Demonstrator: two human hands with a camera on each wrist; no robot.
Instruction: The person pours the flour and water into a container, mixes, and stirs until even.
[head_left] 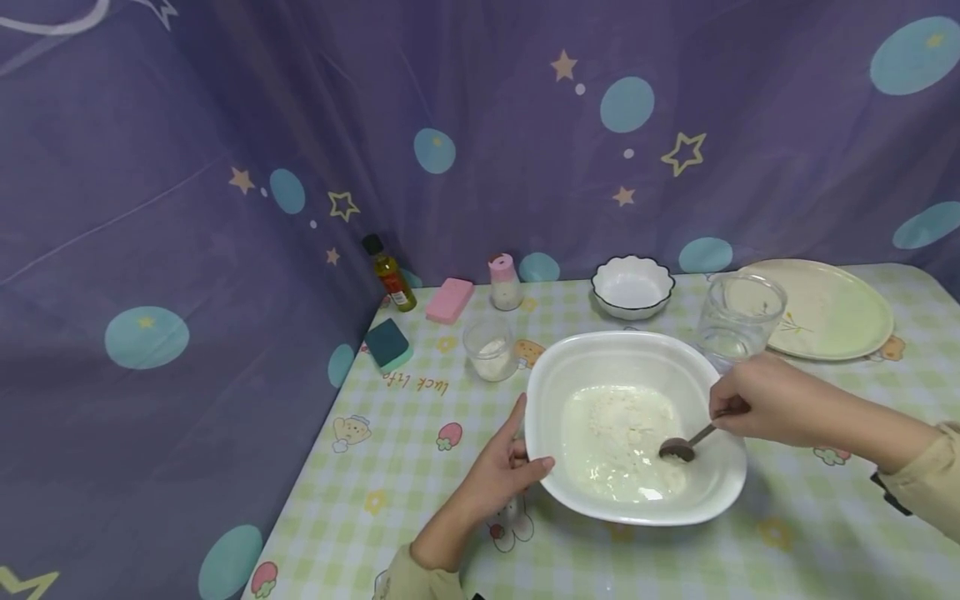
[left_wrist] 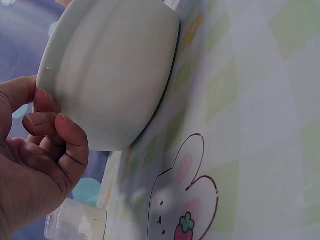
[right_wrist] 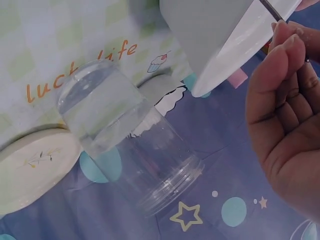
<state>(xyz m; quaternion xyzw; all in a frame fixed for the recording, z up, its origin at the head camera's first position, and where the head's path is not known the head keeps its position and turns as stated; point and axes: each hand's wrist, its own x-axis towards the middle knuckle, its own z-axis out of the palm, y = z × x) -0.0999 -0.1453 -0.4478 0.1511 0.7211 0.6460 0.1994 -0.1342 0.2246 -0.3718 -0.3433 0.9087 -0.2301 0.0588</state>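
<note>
A white basin (head_left: 630, 354) stands on the table, holding pale liquid with clumps of flour-like powder (head_left: 618, 421). My left hand (head_left: 491, 471) grips its left rim, thumb on top; in the left wrist view the fingers (left_wrist: 70, 132) curl against the outer wall. Over the right rim, my right hand (head_left: 772, 400) pinches the thin handle of a dark brown spoon (head_left: 678, 450). The spoon's head dips into the mixture near the right side. In the right wrist view the fingertips (right_wrist: 287, 50) close on the handle, and the spoon's head is hidden by the basin wall.
Behind the basin's right corner stands a clear jar of water (head_left: 738, 312), beside an oval plate (head_left: 832, 312) and a scalloped bowl (head_left: 633, 287). Further left are a cup of white powder (head_left: 491, 354), a pink-topped shaker (head_left: 505, 283), sponges (head_left: 387, 344) and an oil bottle (head_left: 392, 279).
</note>
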